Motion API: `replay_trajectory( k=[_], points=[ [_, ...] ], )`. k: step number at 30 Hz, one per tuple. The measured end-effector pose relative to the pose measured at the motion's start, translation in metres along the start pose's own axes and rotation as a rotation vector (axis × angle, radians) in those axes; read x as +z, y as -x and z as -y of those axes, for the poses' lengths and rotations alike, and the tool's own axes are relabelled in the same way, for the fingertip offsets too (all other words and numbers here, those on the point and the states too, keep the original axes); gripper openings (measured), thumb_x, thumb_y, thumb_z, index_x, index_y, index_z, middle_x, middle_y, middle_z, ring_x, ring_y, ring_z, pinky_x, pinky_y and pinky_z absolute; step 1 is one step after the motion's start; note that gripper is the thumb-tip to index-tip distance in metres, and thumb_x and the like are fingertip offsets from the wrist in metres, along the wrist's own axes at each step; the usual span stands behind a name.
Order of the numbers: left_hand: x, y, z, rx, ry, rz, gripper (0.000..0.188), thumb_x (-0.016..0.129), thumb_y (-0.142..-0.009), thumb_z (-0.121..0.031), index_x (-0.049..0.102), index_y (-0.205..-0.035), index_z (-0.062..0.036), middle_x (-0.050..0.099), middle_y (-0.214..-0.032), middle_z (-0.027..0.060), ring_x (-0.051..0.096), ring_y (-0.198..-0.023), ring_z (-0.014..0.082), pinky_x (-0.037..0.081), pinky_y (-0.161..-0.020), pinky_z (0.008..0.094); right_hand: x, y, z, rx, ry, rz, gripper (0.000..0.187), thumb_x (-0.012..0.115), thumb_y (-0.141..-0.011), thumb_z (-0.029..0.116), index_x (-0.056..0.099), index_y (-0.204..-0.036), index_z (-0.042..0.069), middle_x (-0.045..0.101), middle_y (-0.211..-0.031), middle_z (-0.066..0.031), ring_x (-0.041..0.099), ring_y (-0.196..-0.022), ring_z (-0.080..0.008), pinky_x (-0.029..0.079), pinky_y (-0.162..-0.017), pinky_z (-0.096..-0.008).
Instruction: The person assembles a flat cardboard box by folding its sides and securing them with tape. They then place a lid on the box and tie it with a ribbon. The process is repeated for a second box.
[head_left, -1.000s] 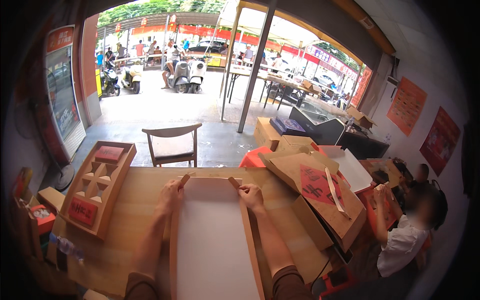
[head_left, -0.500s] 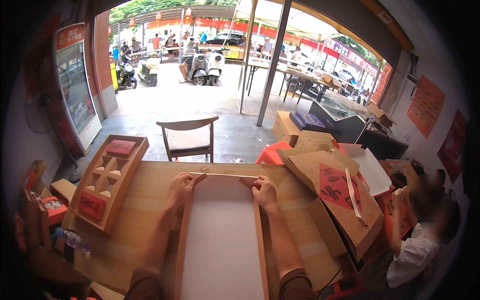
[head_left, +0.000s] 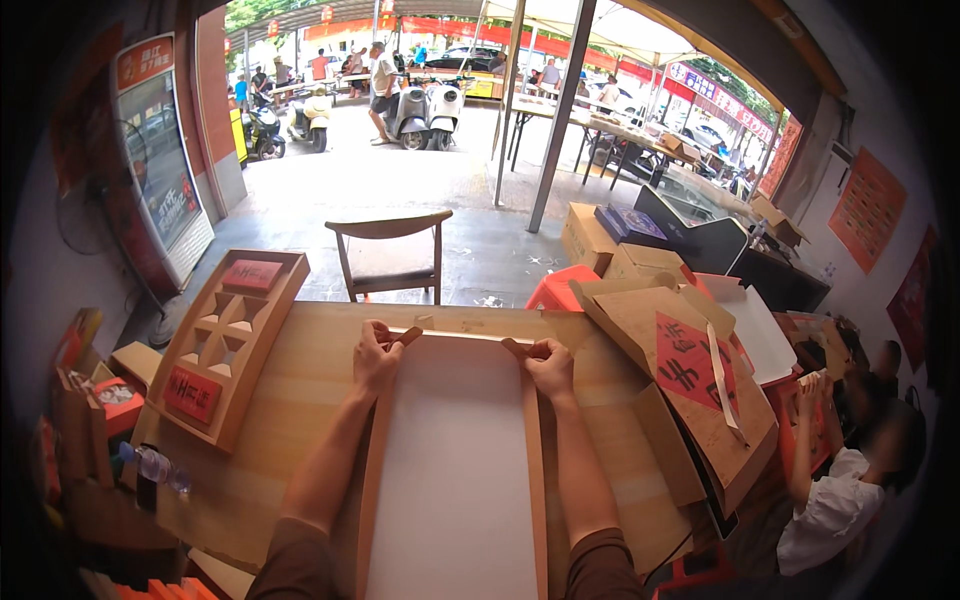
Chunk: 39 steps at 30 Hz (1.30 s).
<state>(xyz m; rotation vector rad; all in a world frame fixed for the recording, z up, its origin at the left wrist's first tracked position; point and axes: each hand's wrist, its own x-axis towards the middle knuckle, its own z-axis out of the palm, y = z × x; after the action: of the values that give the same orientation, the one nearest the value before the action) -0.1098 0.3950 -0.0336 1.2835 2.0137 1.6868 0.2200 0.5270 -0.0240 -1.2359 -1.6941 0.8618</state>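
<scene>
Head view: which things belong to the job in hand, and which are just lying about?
In use:
white-lined cardboard tray
its far-left flap, in the left hand
its far-right flap, in the right hand
table beneath

Apparently lying about:
divided box with red packets
plastic bottle
cardboard box with red label
chair

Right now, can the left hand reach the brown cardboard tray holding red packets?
Probably yes: nothing stands between the left hand and the tray, though that hand pinches a brown cardboard flap.
</scene>
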Motion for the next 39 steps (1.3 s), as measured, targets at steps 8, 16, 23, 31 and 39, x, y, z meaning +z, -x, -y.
replay_trajectory(
  k=[8, 16, 23, 31, 39],
  points=[
    [-0.007, -0.004, 0.012, -0.107, 0.082, -0.02, 0.018, 0.071, -0.085, -0.013, 0.075, -0.092, 0.0032, 0.077, -0.083, 0.0122, 0.074, -0.077, 0.0206, 0.058, -0.076, 0.035, -0.001, 0.004, 0.005, -0.077, -0.125, -0.02, 0.018, 0.077, -0.082, 0.004, 0.076, -0.098, -0.002, 0.079, -0.093, -0.0108, 0.078, -0.092, -0.0194, 0.063, -0.084, -0.0317],
    [-0.005, -0.006, 0.013, 0.011, 0.078, -0.039, 0.017, 0.074, -0.083, -0.013, 0.078, -0.084, 0.0034, 0.079, -0.083, 0.0108, 0.075, -0.077, 0.0191, 0.057, -0.073, 0.032, 0.0, 0.0, -0.009, -0.179, -0.018, 0.001, 0.019, 0.076, -0.081, 0.007, 0.08, -0.094, -0.006, 0.075, -0.11, -0.013, 0.075, -0.096, -0.0222, 0.063, -0.08, -0.0316],
    [-0.005, -0.004, 0.01, 0.045, 0.021, 0.009, 0.015, 0.075, -0.08, -0.01, 0.079, -0.088, 0.0016, 0.079, -0.096, 0.0122, 0.077, -0.085, 0.0209, 0.061, -0.079, 0.0326, -0.001, 0.005, -0.005, -0.244, 0.037, -0.008, 0.018, 0.073, -0.077, 0.004, 0.082, -0.092, -0.003, 0.074, -0.103, -0.0124, 0.074, -0.093, -0.0246, 0.061, -0.083, -0.0329],
    [-0.009, -0.002, -0.005, 0.032, 0.157, -0.045, 0.015, 0.068, -0.082, -0.002, 0.071, -0.096, -0.0007, 0.076, -0.089, 0.0104, 0.077, -0.087, 0.0221, 0.06, -0.078, 0.0348, 0.004, 0.01, 0.009, -0.182, 0.022, -0.12, 0.013, 0.065, -0.074, -0.002, 0.068, -0.087, -0.003, 0.071, -0.088, -0.0137, 0.073, -0.085, -0.0292, 0.061, -0.077, -0.0372],
    [-0.012, -0.008, 0.014, 0.161, 0.018, 0.073, 0.011, 0.068, -0.082, -0.002, 0.07, -0.093, -0.0031, 0.077, -0.091, 0.0138, 0.076, -0.084, 0.0265, 0.06, -0.076, 0.0365, 0.003, 0.01, 0.019, -0.343, 0.207, -0.042, 0.018, 0.058, -0.07, -0.007, 0.059, -0.086, 0.002, 0.063, -0.084, -0.015, 0.066, -0.079, -0.0346, 0.055, -0.071, -0.0426]
  ],
)
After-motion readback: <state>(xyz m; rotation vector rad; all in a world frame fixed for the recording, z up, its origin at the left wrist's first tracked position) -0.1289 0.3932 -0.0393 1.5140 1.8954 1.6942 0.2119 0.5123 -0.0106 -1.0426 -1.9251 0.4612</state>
